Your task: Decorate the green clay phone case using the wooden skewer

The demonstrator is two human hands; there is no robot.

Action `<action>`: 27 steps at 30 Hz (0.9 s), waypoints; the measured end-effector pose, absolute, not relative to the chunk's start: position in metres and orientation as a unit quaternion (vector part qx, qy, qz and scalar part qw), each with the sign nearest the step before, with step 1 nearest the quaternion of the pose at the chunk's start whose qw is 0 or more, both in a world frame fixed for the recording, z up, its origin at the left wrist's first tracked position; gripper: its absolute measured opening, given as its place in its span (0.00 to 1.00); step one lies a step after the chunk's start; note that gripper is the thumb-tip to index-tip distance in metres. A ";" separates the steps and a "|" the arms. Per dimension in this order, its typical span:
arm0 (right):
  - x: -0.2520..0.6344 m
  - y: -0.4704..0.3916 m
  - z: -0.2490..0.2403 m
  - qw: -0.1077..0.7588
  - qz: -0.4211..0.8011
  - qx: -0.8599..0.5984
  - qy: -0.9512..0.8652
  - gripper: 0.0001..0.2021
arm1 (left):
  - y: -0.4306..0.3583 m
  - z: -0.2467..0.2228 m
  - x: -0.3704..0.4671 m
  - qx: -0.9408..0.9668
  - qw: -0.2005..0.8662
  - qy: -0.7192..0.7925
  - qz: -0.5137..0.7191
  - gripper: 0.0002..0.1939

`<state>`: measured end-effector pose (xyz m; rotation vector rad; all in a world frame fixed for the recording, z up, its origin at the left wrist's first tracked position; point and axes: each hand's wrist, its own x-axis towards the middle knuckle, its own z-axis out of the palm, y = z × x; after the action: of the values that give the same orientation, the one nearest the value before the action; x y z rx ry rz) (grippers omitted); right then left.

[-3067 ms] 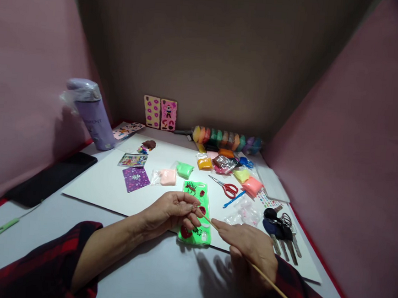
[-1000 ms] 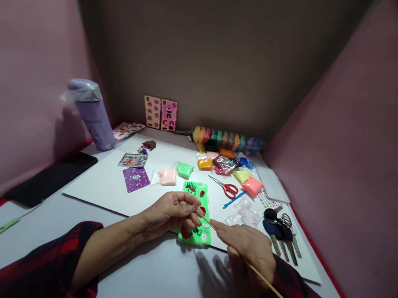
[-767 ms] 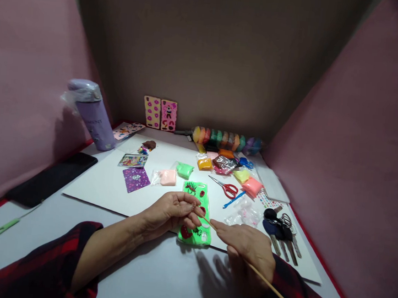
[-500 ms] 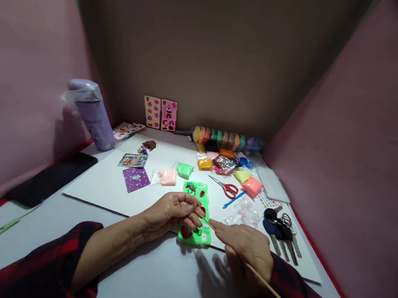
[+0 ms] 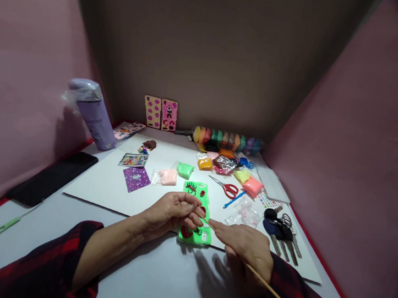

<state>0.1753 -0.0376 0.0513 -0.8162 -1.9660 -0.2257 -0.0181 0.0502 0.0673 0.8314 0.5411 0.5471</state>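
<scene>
My right hand (image 5: pixel 246 244) is closed around a thin wooden skewer (image 5: pixel 270 290), which runs from the lower right up toward my left hand. The skewer's tip meets the fingertips of my left hand (image 5: pixel 173 210), whose thumb and index finger are pinched together. Whatever lies between them is too small to make out. Beneath my left fingers is a green phone case (image 5: pixel 207 196) with red and dark shapes on it, partly covered by the hand.
Red-handled scissors (image 5: pixel 228 189), a blue modelling tool (image 5: pixel 233 200), bagged clay (image 5: pixel 252 186) and keys (image 5: pixel 284 234) lie to the right. Pink clay (image 5: pixel 168 177) and green clay (image 5: pixel 185 170) packets sit ahead. A purple tumbler (image 5: pixel 96 120) stands left, near a black phone-like slab (image 5: pixel 54 176).
</scene>
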 end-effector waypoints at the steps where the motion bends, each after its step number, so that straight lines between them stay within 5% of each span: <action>1: 0.176 -0.037 0.051 0.478 -0.093 -0.335 -0.806 0.12 | 0.050 0.067 -0.018 0.395 0.844 0.254 0.259 0.10; 27: 0.175 -0.039 0.054 0.487 -0.096 -0.338 -0.799 0.13 | 0.052 0.064 -0.019 0.395 0.841 0.268 0.253 0.09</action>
<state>0.1746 -0.0388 0.0542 -0.8221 -1.9442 -0.2325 -0.0191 0.0524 0.0638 0.8357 0.5670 0.5355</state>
